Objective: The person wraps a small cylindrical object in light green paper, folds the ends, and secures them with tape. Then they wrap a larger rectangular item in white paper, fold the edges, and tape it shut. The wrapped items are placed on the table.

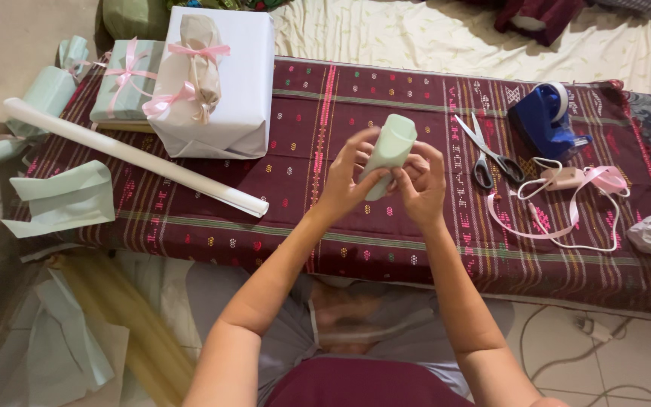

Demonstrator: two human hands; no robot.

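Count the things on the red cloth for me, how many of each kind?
Wrapped presents: 3 (white box, green box, brown parcel)
Paper rolls: 1 (white roll)
Scissors: 1
Tape dispensers: 1
Pink ribbon lengths: 1
Total: 7
The left hand and right hand hold a green-wrapped tube, not counted.

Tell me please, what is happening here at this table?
A person sits at a low table covered with a dark red woven cloth. Both hands, the left hand and the right hand, hold a small roll wrapped in pale green paper above the cloth. Scissors, a blue tape dispenser and pink ribbon lie to the right. To the left stand wrapped gifts with pink bows and a long roll of white paper.
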